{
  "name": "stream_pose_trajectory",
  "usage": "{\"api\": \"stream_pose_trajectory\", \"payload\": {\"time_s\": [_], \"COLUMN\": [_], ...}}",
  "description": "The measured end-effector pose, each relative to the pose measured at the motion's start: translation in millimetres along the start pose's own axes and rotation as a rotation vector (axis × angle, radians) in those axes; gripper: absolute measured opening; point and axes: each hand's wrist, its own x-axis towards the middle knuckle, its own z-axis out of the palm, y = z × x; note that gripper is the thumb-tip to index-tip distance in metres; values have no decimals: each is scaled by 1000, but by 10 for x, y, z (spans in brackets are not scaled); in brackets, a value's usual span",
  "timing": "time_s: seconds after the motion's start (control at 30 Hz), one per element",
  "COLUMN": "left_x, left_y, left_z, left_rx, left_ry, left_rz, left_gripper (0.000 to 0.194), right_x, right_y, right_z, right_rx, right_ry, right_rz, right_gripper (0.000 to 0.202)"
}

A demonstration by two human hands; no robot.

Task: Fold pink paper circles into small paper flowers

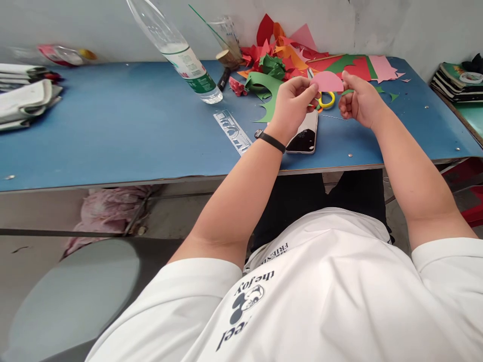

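Note:
A pink paper half-circle point(327, 81) is held up over the table, its curved edge upward. My left hand point(295, 103) pinches its left end between thumb and fingers. At its right end is my right hand point(360, 100), thumb raised at the paper's edge and the other fingers curled in. Just below the paper lie scissors with a yellow handle point(327, 100), their blades partly hidden. A phone point(305, 134) lies under my left wrist. Beside that forearm is a clear stencil ruler point(232, 131), partly covered by the arm. Green paper with a scalloped cut-out point(269, 103) lies left of my left hand.
Red, orange, green and pink paper scraps point(289, 53) are heaped against the wall. A tall plastic bottle point(192, 70) and a glass point(228, 37) stand left of them. Folded papers point(26, 95) lie far left, stacked books point(458, 83) far right. A grey stool point(75, 296) stands below.

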Motion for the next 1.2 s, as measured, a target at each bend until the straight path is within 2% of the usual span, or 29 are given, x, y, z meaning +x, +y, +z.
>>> {"api": "stream_pose_trajectory", "payload": {"time_s": [0.07,0.17,0.37,0.57,0.73,0.83,0.9,1.0,1.07,1.2], "left_x": [24,51,15,8,14,54,103,158,164,141], "left_y": [-16,-25,8,25,12,-62,-133,-216,-236,-210], "left_z": [-13,-35,-61,-52,-46,-25,0,33,41,27], "left_rx": [8,-22,-46,-129,-75,-1,45,54,55,43], "left_ry": [-16,-58,-112,-142,-148,-117,-76,-54,-69,-80], "left_rz": [-17,-59,-148,-145,-126,-47,50,161,178,111], "left_gripper": [54,53,57,44,43,35,41,50,46,52], "right_x": [46,137,268,258,256,338,424,524,543,509], "right_y": [32,107,232,236,236,285,334,393,403,360], "right_z": [-21,-94,-252,-261,-257,-274,-285,-299,-310,-338], "right_rx": [-15,-57,-185,-188,-175,-206,-243,-276,-291,-311], "right_ry": [7,-82,-109,-121,-147,-150,-136,-151,-147,-99], "right_rz": [-63,-199,-377,-406,-413,-454,-492,-499,-475,-468], "right_gripper": [30,23,40,31,30,48,70,84,86,89]}}
